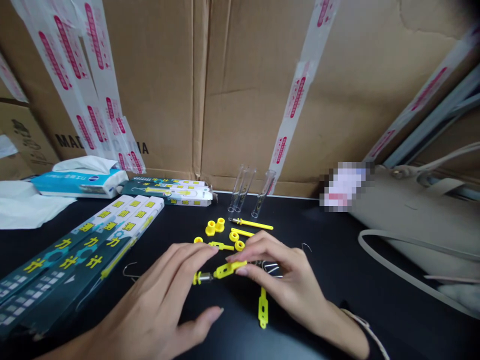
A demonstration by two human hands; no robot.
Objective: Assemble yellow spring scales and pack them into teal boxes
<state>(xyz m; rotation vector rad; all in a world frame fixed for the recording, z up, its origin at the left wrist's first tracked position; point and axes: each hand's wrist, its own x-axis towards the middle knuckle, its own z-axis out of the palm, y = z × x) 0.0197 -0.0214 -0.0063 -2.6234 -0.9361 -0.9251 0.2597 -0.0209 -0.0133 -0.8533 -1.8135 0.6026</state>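
- Pinching yellow slotted strip point(229, 270) betw. thumb + fingers of R hand point(290, 275), in front of clear tubes point(258, 195), w/ metal end part point(205, 278) to its L.
- Spread wide: L hand point(161, 295), thumb well apart from fingers; can't tell re contact w/ metal end part.
- Could drop strip, prob. via loose one-handed pinch.
- Could topple clear tubes, tall + unsupported, via a careless reach fwd.
- Could roll yellow rings point(239, 245), in front of tubes, via a knuckle bump.
- Could snag or tangle wire hooks point(272, 269), bunched behind R hand in front of tubes, via a wrist brush.
- Counting: 3 clear tubes; 3 slotted strips incl. held one, all in front of tubes; 2 slim yellow rods point(257, 225) just in front; 2 flanged caps point(210, 228) front-L.
- Rings: 2 clear, plus maybe 1 part-hidden by L hand.
- Hooks: 1 loose front-L of tubes, 1 front-R; bunch uncountable.
- Far L of tubes: 1 tissue pack point(80, 182); front-L, approx. 3 printed boxes point(86, 250). Far R: 1 bag point(408, 210).
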